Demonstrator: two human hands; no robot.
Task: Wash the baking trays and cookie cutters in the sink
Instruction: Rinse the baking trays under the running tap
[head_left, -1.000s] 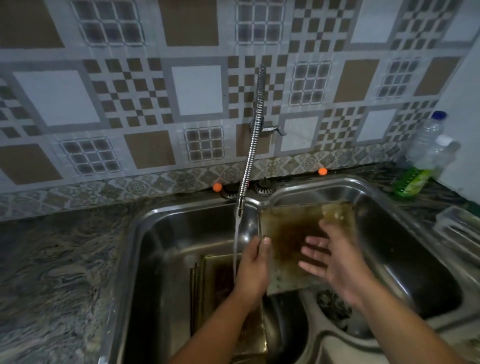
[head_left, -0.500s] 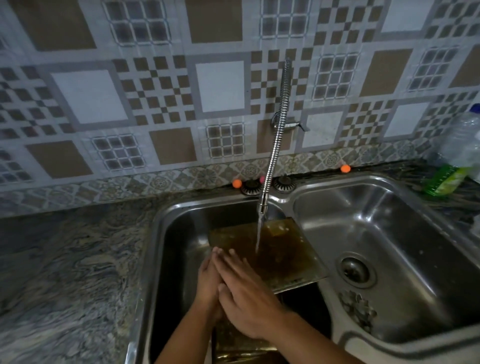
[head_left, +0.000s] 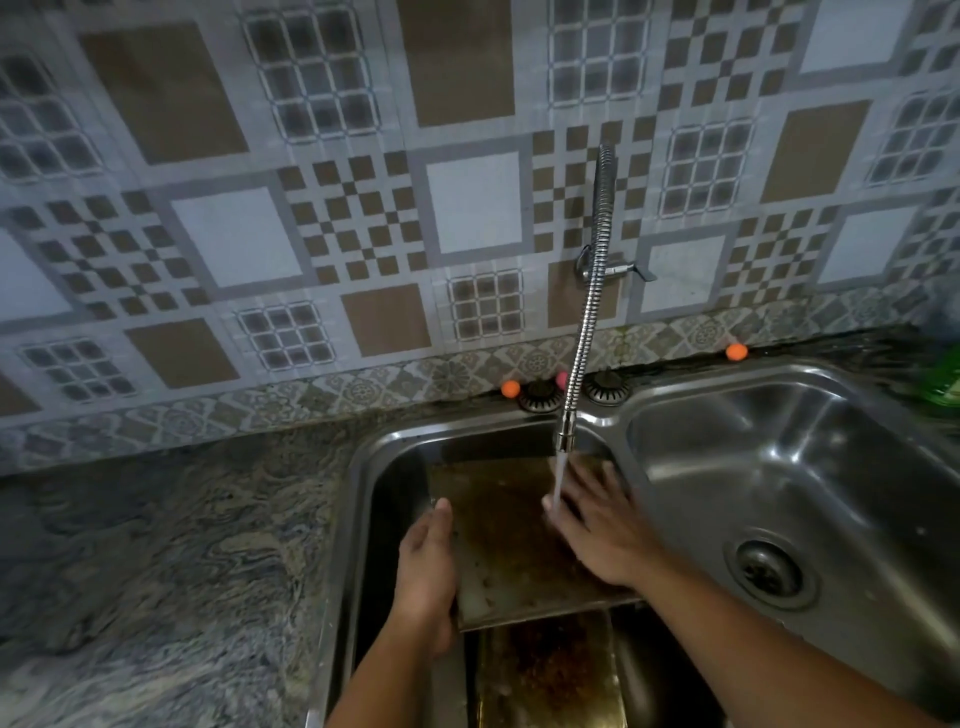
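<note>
Over the left basin of the double steel sink (head_left: 613, 421) we go, and the person holds a brown-stained baking tray (head_left: 506, 540) up across it, tilted, its far edge toward the wall and its near edge lower. The left hand (head_left: 427, 564) has a curled grip round the tray's left edge, thumb lying on the top face, fingers tucked under and out of sight. The right hand (head_left: 597, 525) lies flat on the tray's right part, fingers spread and straight, pressing the stained surface and gripping nothing. A thin stream of water (head_left: 558, 480) drops from the nozzle of the flexible metal tap hose (head_left: 589, 306) and lands right at the right hand's fingertips (the hose arches down from a wall valve above the divide between the basins). Below the held tray, deeper in the same basin, a second tray (head_left: 545, 670) lies with dark baked-on residue across it. The right basin stands beside, its round drain (head_left: 768, 571) near the right forearm. Three small orange and pink balls sit along the back ledge, one orange ball (head_left: 510, 388) just left of the hose. The marbled stone table (head_left: 156, 571) spreads out to the left, and a green blur of a bottle (head_left: 943, 384) shows at the far right edge.
</note>
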